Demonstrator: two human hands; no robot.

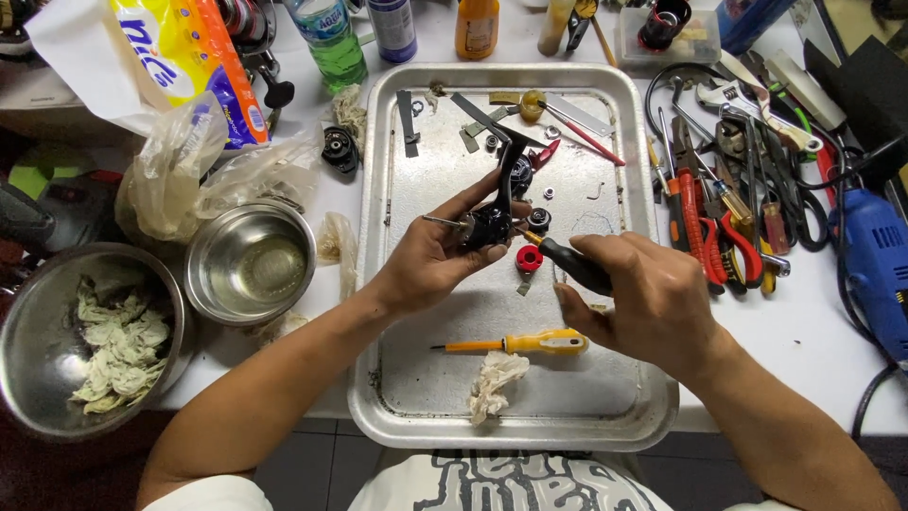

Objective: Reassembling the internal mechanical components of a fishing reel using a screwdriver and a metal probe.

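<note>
Left hand point(430, 260) is closed around a black fishing-reel body point(492, 220), held just above the middle of a metal tray point(643, 397); thumb and fingers clasp its lower part, and a thin shaft projects from it toward the left. Right hand point(653, 301) grips a black-handled screwdriver point(572, 265), fingers wrapped round the handle; the tip points at the reel body, but whether it touches cannot be told.

Tray contents: a red round part point(528, 258) directly below the reel; a yellow-handled screwdriver point(530, 343) lying flat near the front; a crumpled scrap of tissue point(494, 383) just in front of it; small washers, screws and flat metal strips scattered across the far end; a red-handled pick point(591, 142) lying at an angle at the upper right.

Left of the tray: a small steel bowl point(251, 263) holding a shallow clear liquid; a larger steel bowl point(85, 341) beside it holding used, soiled wipes point(118, 345); crumpled clear plastic bags point(180, 170) behind them, and a pack of tissue rolls point(184, 57) at the far left.

Far edge of the table: a green bottle point(331, 43), an orange bottle point(477, 26), a clear box point(667, 33) holding small parts.

Right of the tray: a heap of pliers, wrenches and screwdrivers point(728, 189); a blue power tool point(875, 265) at the edge.
</note>
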